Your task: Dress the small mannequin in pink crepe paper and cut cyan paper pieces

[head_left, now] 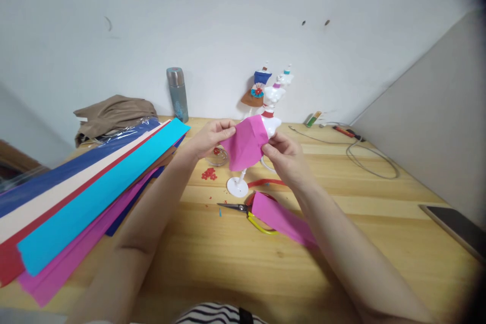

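Between my two hands a piece of pink crepe paper (pixel 246 143) is held up against a small white mannequin (pixel 271 125) with a red neck band. My left hand (pixel 214 136) pinches the paper's left corner. On the other side, my right hand (pixel 284 156) grips its right edge close to the mannequin's body. The paper covers much of the mannequin; its round white base (pixel 237 187) shows below. Scissors (pixel 261 224) with red and yellow handles lie in front, partly under a pink paper strip (pixel 281 217). Small red paper pieces (pixel 209 174) are left of the base.
Long coloured paper sheets (pixel 102 182) spread across the left side. Behind are a brown cloth (pixel 117 114), a thermos (pixel 177 95) and other small mannequins, one in a blue top (pixel 261 77). A cable (pixel 351 154) and a phone (pixel 455 230) lie at right.
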Demonstrator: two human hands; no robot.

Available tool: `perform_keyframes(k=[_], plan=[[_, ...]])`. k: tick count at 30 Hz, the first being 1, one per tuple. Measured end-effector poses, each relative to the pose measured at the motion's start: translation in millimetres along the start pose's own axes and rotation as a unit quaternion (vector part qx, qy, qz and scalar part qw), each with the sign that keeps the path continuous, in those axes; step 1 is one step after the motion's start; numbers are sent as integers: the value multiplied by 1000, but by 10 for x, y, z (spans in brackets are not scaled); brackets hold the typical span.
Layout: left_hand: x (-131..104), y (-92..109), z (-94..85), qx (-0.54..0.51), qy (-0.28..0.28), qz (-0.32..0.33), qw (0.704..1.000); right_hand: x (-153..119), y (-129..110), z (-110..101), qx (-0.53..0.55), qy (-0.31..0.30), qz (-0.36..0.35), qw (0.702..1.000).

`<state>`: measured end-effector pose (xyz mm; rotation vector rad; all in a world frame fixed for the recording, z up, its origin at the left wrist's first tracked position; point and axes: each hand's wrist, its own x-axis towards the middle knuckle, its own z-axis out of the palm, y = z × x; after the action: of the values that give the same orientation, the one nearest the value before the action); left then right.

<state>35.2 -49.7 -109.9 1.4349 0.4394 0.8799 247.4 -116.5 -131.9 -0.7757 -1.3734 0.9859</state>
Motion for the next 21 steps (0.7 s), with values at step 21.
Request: perform_keyframes(k=[21], plan=[[147,-187,248,28,46,10,998,-21,-55,3,-64,-42,-32,997]])
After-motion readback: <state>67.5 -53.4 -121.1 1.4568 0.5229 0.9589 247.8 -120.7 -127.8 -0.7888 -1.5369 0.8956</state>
